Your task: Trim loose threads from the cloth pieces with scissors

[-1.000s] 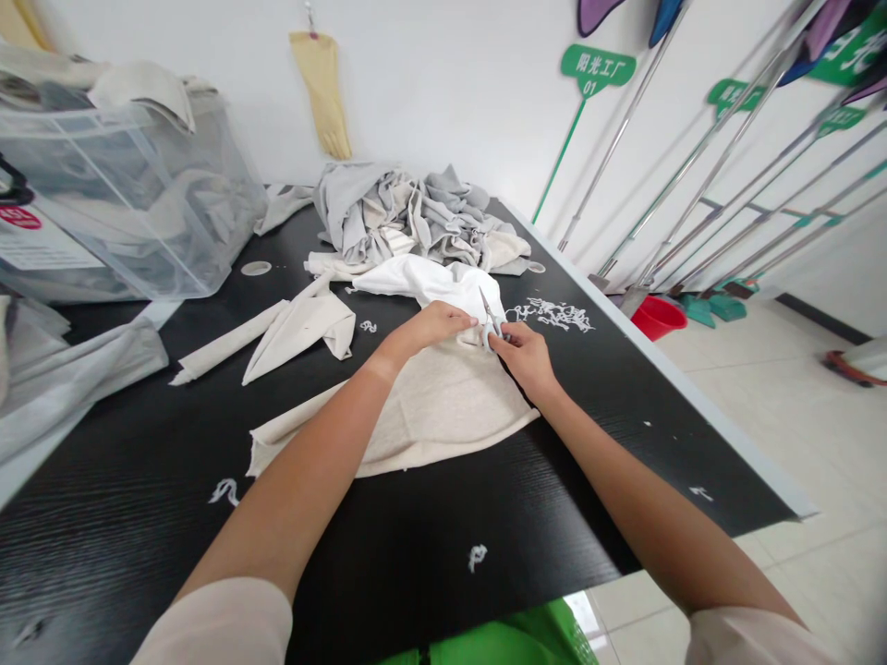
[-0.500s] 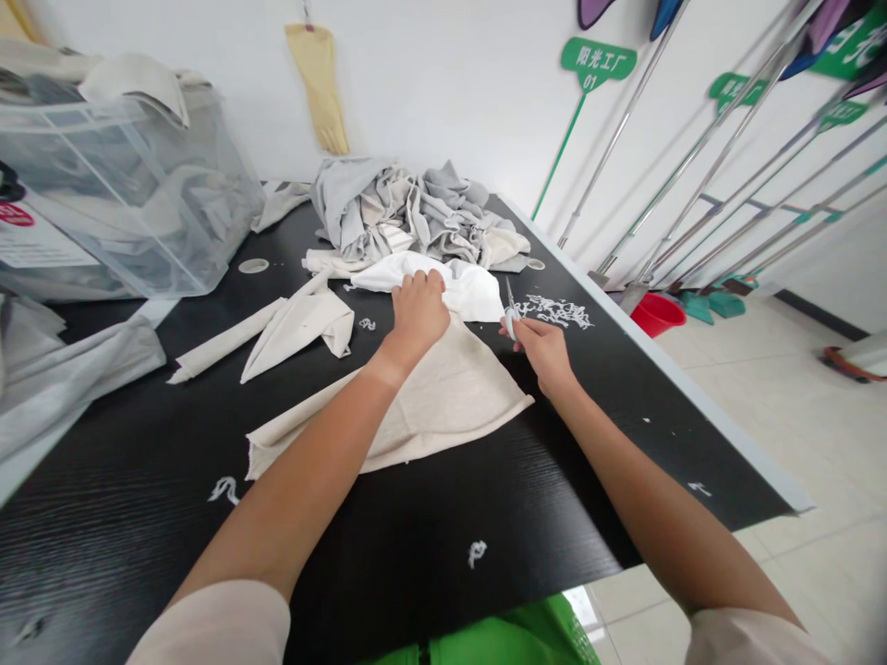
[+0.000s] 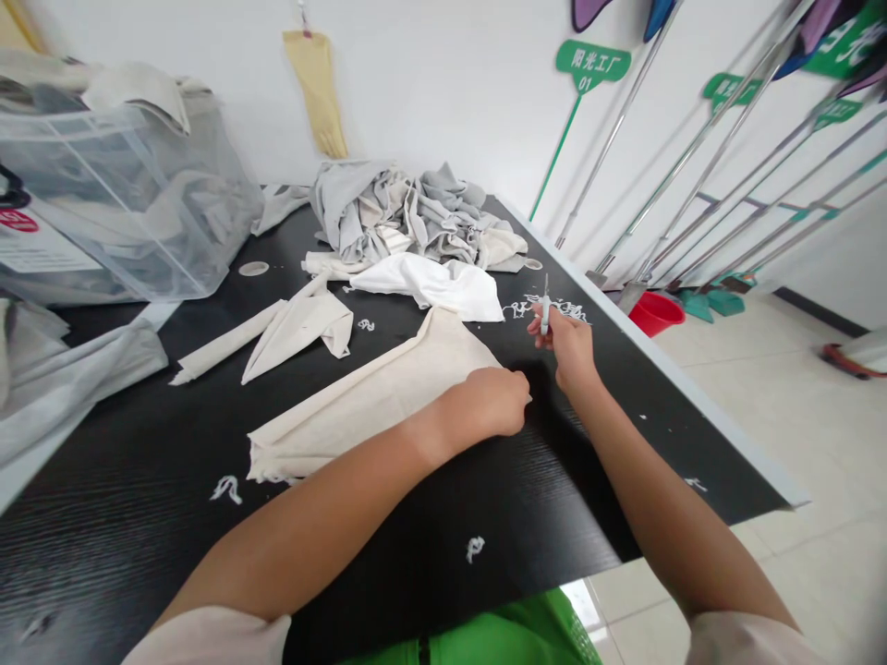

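Note:
A cream cloth piece [image 3: 408, 374] lies spread on the black table in front of me. My left hand [image 3: 500, 402] is closed at its right corner, gripping the fabric there; the fingertips are partly hidden. Up and to the right, my right hand [image 3: 565, 342] is wrapped round a small pair of scissors [image 3: 545, 309] with a light grey handle, the blades pointing away from me. Behind the scissors lies a heap of white thread scraps [image 3: 516, 308]. Just beyond the cream cloth rests a white cloth [image 3: 436, 280].
Grey and cream cloths form a pile [image 3: 443, 217] at the back. Folded cream pieces [image 3: 305, 332] lie left. A clear plastic bin [image 3: 131, 203] full of cloth stands at the far left. Along the right wall are mop poles [image 3: 624, 139] and a red bucket [image 3: 656, 312].
My left hand has moved from the cloth's top edge down and right to its right corner. My right hand has shifted slightly right with the scissors.

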`<state>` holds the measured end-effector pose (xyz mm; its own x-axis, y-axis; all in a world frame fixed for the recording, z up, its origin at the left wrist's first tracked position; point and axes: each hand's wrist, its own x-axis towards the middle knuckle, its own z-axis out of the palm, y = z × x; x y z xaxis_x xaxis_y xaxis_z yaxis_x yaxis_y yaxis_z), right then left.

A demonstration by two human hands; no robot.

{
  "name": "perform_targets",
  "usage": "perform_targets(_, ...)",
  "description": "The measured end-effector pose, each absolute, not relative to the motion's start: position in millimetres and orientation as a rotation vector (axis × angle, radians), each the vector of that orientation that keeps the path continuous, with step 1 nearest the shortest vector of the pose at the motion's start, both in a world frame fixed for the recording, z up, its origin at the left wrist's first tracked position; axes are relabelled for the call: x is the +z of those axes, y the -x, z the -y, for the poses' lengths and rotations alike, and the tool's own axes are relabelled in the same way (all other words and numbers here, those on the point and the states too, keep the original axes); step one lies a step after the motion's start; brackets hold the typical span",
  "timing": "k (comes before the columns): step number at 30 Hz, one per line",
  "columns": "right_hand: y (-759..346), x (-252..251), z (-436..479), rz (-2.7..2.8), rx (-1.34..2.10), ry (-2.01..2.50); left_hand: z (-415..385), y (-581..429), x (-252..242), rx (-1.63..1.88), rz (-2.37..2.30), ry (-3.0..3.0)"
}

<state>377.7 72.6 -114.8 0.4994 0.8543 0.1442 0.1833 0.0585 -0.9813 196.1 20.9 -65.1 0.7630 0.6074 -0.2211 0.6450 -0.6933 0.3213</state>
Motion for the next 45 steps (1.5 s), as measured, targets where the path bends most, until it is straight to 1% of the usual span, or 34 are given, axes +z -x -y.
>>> perform_targets(5,-377.2,-97.2,-61.5,0.998,0.616,1.369,-12.8,-198.2,-76.1,-0.042,-0.940,-2.613)
perform_targets(10,-383.6,-86.9,-52.9,1.072,0.584,1.341,0.8,-194.0,-77.0,0.130,-0.950,-2.636)
perform_targets(14,-385.9,-76.3,-40.7,1.144,0.622,1.358,11.1,-187.0,-81.5,0.115,-0.865,-2.599)
perform_targets(16,-386.0,-73.6,-27.6,1.202,0.677,1.401,13.4,-182.8,-88.1,0.161,-0.840,-2.588)
perform_targets(21,-385.6,-89.5,29.0,1.281,0.907,1.510,21.8,-173.8,-105.8,0.274,-0.865,-2.636)
perform_targets(26,-383.2,-117.3,86.7,1.142,1.162,1.534,43.9,-175.9,-108.8,0.262,-1.034,-2.713)
perform_targets(33,-379.0,-120.6,115.2,1.112,1.247,1.488,75.1,-177.5,-108.1,0.220,-1.192,-2.698)
perform_targets(37,-378.2,-122.3,116.1,1.165,1.242,1.490,81.1,-172.5,-112.7,0.160,-1.171,-2.608)
perform_targets(42,-380.3,-128.7,118.9,1.127,1.192,1.458,79.7,-170.4,-113.4,0.273,-1.169,-2.628)
perform_targets(45,-381.3,-128.0,121.3,1.218,1.216,1.456,81.1,-170.2,-113.2,0.275,-1.130,-2.616)
